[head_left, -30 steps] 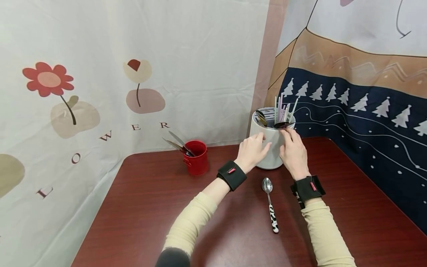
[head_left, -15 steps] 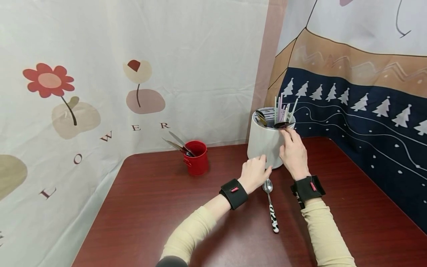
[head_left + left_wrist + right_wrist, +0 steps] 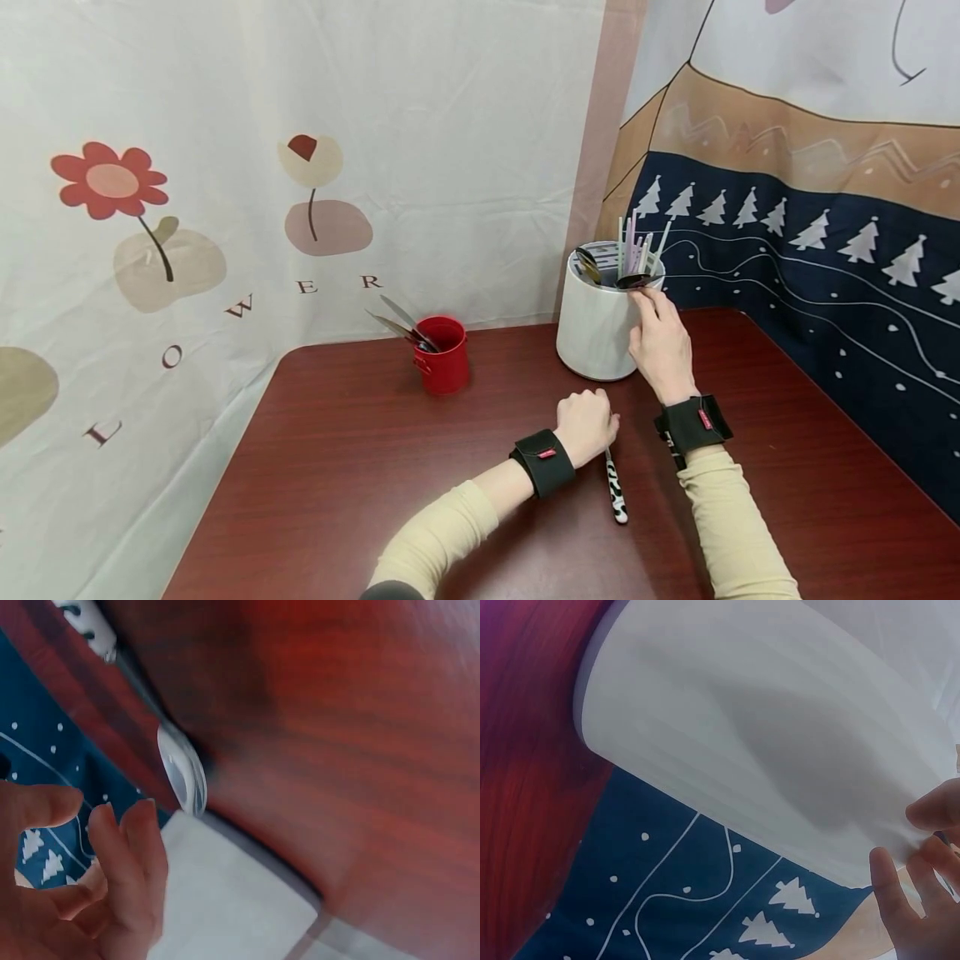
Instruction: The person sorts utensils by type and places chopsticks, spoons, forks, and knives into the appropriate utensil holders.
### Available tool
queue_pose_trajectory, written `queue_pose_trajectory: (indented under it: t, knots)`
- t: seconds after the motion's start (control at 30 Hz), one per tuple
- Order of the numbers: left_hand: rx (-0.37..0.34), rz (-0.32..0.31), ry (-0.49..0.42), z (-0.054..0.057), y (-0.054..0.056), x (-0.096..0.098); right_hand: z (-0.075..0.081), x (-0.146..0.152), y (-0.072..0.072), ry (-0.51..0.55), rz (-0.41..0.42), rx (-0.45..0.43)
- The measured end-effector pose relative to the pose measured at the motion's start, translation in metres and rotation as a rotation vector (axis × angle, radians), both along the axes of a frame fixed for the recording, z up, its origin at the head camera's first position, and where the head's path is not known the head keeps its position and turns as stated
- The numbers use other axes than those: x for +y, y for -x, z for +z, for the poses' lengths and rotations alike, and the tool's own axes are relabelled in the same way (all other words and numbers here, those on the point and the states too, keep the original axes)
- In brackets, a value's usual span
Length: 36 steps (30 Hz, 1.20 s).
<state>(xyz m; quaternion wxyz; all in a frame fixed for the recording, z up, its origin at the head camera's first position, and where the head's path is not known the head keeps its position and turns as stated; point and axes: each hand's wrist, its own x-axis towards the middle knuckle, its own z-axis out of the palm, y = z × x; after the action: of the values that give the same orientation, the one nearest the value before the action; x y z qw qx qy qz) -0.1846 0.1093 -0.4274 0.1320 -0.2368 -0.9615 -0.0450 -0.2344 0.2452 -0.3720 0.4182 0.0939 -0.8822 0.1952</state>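
Note:
My left hand [image 3: 587,427] hovers over the bowl end of a spoon with a black-and-white patterned handle [image 3: 616,493], which lies on the table. In the left wrist view the spoon's metal bowl [image 3: 182,771] is beyond the bent fingers [image 3: 127,870], and the gap between thumb and fingers holds nothing. My right hand [image 3: 663,346] stays at the front of a white cylindrical holder [image 3: 594,329], fingertips right at its rim beside a dark spoon [image 3: 636,281]. Its fingers [image 3: 889,885] are extended close against the holder's wall in the right wrist view.
Several pale straws [image 3: 637,242] and another dark spoon [image 3: 588,265] stand in the white holder. To the left, a red cup [image 3: 446,371] holds knives [image 3: 405,318]. Printed cloths hang behind the brown table [image 3: 337,467] and along its right side.
My left hand has come down from the white holder's front toward me, and now covers the bowl of the spoon on the table. The right hand has kept its place at the rim.

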Motion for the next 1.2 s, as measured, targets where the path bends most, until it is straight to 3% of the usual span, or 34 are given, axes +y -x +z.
queue_pose_trajectory:
  t: [0.37, 0.83, 1.2]
  knots:
    - [-0.088, 0.007, 0.043, -0.013, -0.01, 0.007, 0.0, 0.0, -0.001, 0.002, -0.001, -0.002]
    - [-0.233, 0.072, 0.098, -0.021, -0.009, 0.017, 0.0, 0.0, 0.0, 0.009, 0.002, -0.001]
    - [-0.377, 0.071, -0.039, -0.02, -0.009, 0.011, 0.001, -0.001, -0.001, 0.01, 0.005, -0.004]
